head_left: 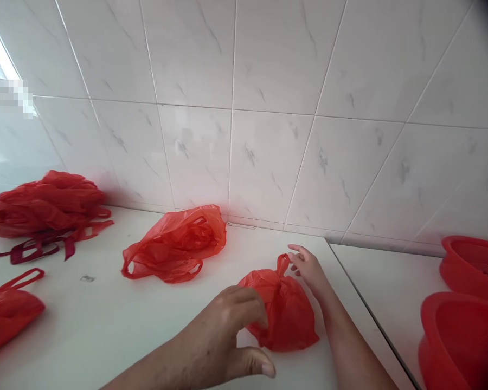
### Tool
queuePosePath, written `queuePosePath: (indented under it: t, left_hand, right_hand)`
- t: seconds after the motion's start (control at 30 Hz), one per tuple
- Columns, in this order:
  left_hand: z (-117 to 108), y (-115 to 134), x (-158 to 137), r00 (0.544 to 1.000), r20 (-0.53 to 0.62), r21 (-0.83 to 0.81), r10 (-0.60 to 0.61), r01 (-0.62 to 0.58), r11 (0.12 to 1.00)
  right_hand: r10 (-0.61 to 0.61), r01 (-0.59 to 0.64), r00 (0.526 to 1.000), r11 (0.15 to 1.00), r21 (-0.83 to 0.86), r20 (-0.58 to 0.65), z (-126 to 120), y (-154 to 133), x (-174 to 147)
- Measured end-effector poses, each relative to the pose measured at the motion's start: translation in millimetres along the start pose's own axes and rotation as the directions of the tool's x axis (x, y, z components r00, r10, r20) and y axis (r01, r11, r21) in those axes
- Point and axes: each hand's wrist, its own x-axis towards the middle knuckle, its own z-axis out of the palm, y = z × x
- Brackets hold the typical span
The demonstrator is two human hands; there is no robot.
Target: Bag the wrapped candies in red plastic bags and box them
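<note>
Over white tabletop [81, 330], left hand [225, 325] gapes near a knotted red bag [295, 317], right hand [308, 266] loosely parted at its loop [282, 257].

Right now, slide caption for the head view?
Right hand at the loop of a gathered red bag, left hand open beside it.

Flat white tabletop [89, 325] under red plastic

On it lie a tied, rounded red plastic bag [293, 314], a crumpled red plastic carrier bag [179, 241] and a heaped pile of red plastic bags [49, 203]. The adjoining white surface [382, 276] bears round red plastic basins [433, 317].
</note>
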Motion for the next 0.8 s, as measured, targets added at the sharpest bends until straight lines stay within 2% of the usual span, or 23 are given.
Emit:
queuePosePath:
  t: [0.1, 0.17, 0.23, 0.37, 0.47, 0.57, 0.67, 0.73, 0.8]
  left_hand:
    - [3, 2, 13, 0.985, -0.120, -0.080, -0.124, 0.115, 0.990]
    - [11, 0, 25, 0.962, -0.173, -0.048, -0.211, 0.206, 0.977]
    - [22, -4, 36, 0.951, -0.173, 0.014, -0.256, 0.262, 0.965]
    - [42, -15, 46, 0.964, -0.023, 0.173, -0.265, 0.265, 0.949]
    - [38, -20, 41, 0.966, 0.140, 0.285, -0.216, 0.169, 0.944]
    - [9, -16, 28, 0.966, 0.204, 0.330, -0.161, 0.087, 0.940]
    - [-37, -5, 10, 0.969, 0.144, 0.317, -0.203, 0.149, 0.936]
    - [-70, 2, -6, 0.961, 0.058, 0.338, -0.269, 0.235, 0.912]
    - [-99, 8, -25, 0.933, -0.115, 0.407, -0.342, 0.359, 0.840]
  right_hand:
    - [0.058, -0.056, 0.996, 0.998, 0.021, -0.073, -5, 23, 4]
    - [0.075, -0.072, 0.994, 0.997, 0.036, -0.084, -7, 33, 6]
    - [0.073, -0.070, 0.995, 0.996, 0.049, -0.067, -8, 37, 7]
    - [0.065, -0.064, 0.997, 0.997, 0.050, -0.038, -10, 35, 8]
    - [0.075, -0.073, 0.996, 0.997, 0.036, -0.040, -12, 32, 8]
    - [0.093, -0.093, 0.995, 0.996, 0.005, -0.043, -14, 31, 7]
    - [0.135, -0.138, 0.989, 0.990, -0.040, -0.057, -15, 31, 7]
    - [0.156, -0.160, 0.986, 0.985, -0.068, -0.064, -14, 32, 8]
    - [0.161, -0.166, 0.985, 0.981, -0.105, -0.058, -13, 33, 9]
